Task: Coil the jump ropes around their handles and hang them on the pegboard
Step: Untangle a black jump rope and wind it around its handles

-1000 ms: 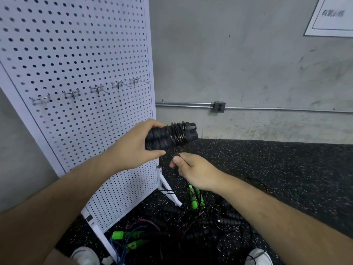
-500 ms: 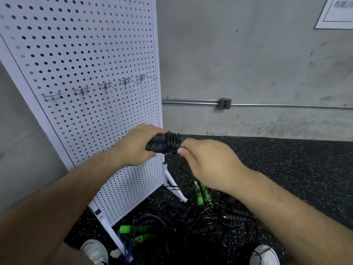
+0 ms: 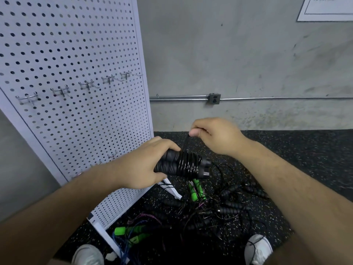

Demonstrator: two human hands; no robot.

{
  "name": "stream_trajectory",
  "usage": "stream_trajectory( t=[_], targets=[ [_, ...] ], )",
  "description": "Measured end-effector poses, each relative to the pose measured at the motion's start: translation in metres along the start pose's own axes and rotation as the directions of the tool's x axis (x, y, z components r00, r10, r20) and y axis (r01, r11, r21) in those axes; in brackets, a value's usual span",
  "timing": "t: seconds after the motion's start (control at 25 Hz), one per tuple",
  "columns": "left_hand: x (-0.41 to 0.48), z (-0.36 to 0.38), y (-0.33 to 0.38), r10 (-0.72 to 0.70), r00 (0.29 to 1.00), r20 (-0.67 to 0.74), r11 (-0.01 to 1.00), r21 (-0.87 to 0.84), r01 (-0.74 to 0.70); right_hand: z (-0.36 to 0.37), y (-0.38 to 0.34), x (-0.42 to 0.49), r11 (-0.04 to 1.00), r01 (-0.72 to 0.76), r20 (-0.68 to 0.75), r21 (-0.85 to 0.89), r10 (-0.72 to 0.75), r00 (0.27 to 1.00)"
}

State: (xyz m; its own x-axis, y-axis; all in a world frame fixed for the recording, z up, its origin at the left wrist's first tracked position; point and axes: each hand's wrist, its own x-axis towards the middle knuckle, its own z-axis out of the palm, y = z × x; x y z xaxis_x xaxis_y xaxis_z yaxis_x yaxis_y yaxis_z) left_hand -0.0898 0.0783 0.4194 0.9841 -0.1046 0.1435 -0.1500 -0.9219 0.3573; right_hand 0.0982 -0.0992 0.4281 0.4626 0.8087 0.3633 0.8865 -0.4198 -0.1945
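You gripped two black handles (image 3: pixel 172 166) in your left hand (image 3: pixel 141 167), above the floor pile (image 3: pixel 229 205) beside the pegboard (image 3: pixel 76 44), long axis level, caps pointing right. Your right hand (image 3: pixel 215 136) pinched one rope strand (image 3: pixel 185 143) above them. Five hooks (image 3: pixel 87 86) lined its upper row.

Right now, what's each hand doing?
Left hand: grips the handles.
Right hand: pinches the rope above them.

**Clearance check**

Pegboard (image 3: pixel 80 44) face open above and below the upper hook row (image 3: pixel 87 86); those hooks stand free. Gap between board edge and concrete wall (image 3: pixel 229 54) unobstructed. Floor (image 3: pixel 296 150) ahead cluttered: tangled rope pile (image 3: pixel 219 207) reaches the board's foot (image 3: pixel 172 190). Conduit (image 3: pixel 181 96) runs low along the wall.
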Motion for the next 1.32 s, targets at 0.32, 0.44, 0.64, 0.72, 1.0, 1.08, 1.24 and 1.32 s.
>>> stream_trajectory(
  t=[0.32, 0.44, 0.64, 0.72, 1.0, 1.08, 1.24, 1.32],
  targets=[
    [0.001, -0.012, -0.009, -0.152, 0.961, -0.232, 0.963, -0.253, 0.091, 0.063, -0.044, -0.031, 0.94, -0.093, 0.303, 0.327, -0.011, 0.953],
    [0.005, -0.014, -0.031, -0.217, 0.932, -0.291, 0.967, -0.191, 0.165, 0.062, -0.079, -0.042, 0.92, -0.045, 0.235, 0.389, -0.052, 0.971],
    [0.008, -0.016, -0.044, -0.241, 0.918, -0.315, 0.969, -0.032, 0.243, 0.043, -0.113, -0.055, 0.956, -0.04, 0.258, 0.292, -0.039, 0.965],
    [0.009, -0.013, -0.049, -0.224, 0.928, -0.297, 0.971, 0.013, 0.238, 0.034, -0.119, -0.059, 0.973, 0.001, 0.255, 0.23, -0.061, 0.965],
    [0.01, 0.001, -0.054, -0.202, 0.954, -0.221, 0.97, 0.09, 0.226, 0.005, -0.112, -0.064, 0.98, 0.197, 0.173, 0.009, -0.195, 0.965],
    [0.011, 0.005, -0.052, -0.208, 0.959, -0.195, 0.97, 0.085, 0.228, 0.003, -0.108, -0.061, 0.972, 0.23, 0.103, -0.035, -0.226, 0.969],
    [0.011, 0.01, -0.04, -0.138, 0.986, -0.095, 0.986, 0.086, 0.146, 0.004, -0.081, -0.038, 0.912, 0.329, -0.177, -0.247, -0.376, 0.91],
    [0.011, 0.01, -0.029, -0.113, 0.992, -0.051, 0.99, 0.081, 0.116, 0.002, -0.058, -0.021, 0.894, 0.352, -0.241, -0.279, -0.42, 0.875]
  ],
)
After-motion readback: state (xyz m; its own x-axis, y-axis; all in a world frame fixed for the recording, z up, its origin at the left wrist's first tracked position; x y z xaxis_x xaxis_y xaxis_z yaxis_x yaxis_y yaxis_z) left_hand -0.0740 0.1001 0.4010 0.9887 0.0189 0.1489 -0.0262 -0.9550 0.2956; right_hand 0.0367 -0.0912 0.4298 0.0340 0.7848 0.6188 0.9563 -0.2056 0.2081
